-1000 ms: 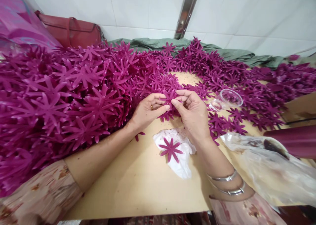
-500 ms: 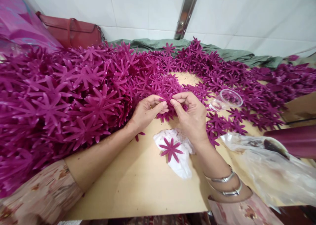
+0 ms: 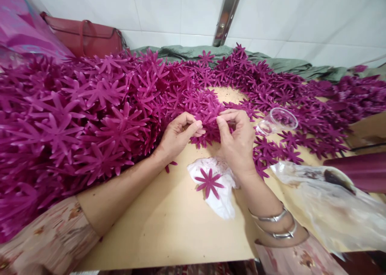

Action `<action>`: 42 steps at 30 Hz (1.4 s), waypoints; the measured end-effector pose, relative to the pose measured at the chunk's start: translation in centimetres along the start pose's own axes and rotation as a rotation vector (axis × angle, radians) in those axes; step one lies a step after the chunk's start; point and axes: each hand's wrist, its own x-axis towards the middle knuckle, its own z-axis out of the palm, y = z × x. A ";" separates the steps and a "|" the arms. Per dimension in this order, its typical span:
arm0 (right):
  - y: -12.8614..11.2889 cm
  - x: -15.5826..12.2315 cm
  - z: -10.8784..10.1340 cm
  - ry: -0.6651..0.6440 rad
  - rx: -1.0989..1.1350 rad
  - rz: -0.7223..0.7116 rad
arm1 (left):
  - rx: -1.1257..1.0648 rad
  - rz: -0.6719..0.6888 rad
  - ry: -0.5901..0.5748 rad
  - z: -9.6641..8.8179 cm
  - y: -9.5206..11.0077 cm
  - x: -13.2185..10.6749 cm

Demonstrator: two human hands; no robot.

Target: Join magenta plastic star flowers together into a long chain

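Note:
Over the near edge of the heap, my left hand (image 3: 180,133) has thumb and forefinger pinched on one side of a magenta flower cutout (image 3: 208,115) with long rounded petals. My right hand (image 3: 237,138) pinches a petal on its other side. Its outline blends into the similar flowers behind, so I cannot fully make it out. Below my hands, a single eight-petalled flower (image 3: 209,183) lies flat on a crumpled white tissue (image 3: 221,207). The big pile of magenta flowers (image 3: 102,102) rises right beside my left hand and forearm.
More flowers (image 3: 283,86) spread across the right of the tan table (image 3: 169,230). A clear plastic cup (image 3: 279,122) lies tipped over right of my hand. Nearer are a clear plastic bag (image 3: 328,210) and a cardboard box (image 3: 368,134). A red handbag (image 3: 84,37) rests against the tiled wall.
My hands have moved slightly apart, the right one shifting a little to the right, with the flower cutout between them. The flower on the tissue has stayed put.

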 end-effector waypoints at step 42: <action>0.5 0.5 -0.9 0.072 -0.075 0.049 | 0.060 0.027 0.006 -0.2 -0.2 0.1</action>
